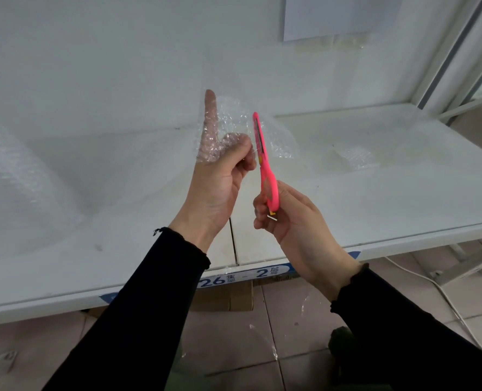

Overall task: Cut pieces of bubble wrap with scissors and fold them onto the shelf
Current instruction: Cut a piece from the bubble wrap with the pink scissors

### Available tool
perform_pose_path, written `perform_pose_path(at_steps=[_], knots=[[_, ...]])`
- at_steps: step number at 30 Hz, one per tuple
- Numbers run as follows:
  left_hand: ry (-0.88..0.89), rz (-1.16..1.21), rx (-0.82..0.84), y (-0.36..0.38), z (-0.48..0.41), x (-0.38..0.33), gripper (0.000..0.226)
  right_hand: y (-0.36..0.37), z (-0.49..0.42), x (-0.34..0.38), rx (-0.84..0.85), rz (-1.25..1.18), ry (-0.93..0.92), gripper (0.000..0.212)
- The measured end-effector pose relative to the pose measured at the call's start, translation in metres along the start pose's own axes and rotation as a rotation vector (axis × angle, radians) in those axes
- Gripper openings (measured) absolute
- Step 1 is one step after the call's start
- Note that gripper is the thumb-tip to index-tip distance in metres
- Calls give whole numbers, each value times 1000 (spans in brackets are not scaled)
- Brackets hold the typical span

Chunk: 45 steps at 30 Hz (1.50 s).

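Note:
My left hand [222, 176] holds up a clear sheet of bubble wrap [231, 119] above the white shelf [375, 193], thumb and fingers pinching it, the index finger stretched upward behind the film. My right hand [287, 215] grips pink scissors [265, 165] by the handles, blades pointing up and nearly closed at the sheet's right edge. A small folded piece of bubble wrap [356, 159] lies flat on the shelf to the right.
A big loose mass of bubble wrap [16, 187] fills the shelf's left side. The shelf's front edge carries a blue label [245, 275]. Below are a tiled floor, a cardboard box [228, 297] and a white cable [443, 294]. A metal upright [448, 52] stands at right.

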<state>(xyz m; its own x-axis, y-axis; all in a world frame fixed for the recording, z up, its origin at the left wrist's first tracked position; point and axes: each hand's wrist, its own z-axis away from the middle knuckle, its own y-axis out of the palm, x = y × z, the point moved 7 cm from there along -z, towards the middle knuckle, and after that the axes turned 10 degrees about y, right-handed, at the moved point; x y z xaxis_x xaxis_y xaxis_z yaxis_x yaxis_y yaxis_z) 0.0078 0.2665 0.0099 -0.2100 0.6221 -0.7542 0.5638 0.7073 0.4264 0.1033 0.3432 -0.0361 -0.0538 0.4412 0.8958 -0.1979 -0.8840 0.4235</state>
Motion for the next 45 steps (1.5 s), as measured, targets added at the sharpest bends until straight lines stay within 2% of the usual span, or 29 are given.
perform_pose_path(at_steps=[6, 25, 45], knots=[[-28, -26, 8, 2, 4, 2, 80, -1, -3, 1, -18, -24, 21, 19], [-76, -131, -46, -3, 18, 10, 82, 0, -8, -1, -18, -92, 40, 22], [-130, -186, -14, -10, 28, 7, 82, 2, -17, -1, -54, -120, 74, 26]])
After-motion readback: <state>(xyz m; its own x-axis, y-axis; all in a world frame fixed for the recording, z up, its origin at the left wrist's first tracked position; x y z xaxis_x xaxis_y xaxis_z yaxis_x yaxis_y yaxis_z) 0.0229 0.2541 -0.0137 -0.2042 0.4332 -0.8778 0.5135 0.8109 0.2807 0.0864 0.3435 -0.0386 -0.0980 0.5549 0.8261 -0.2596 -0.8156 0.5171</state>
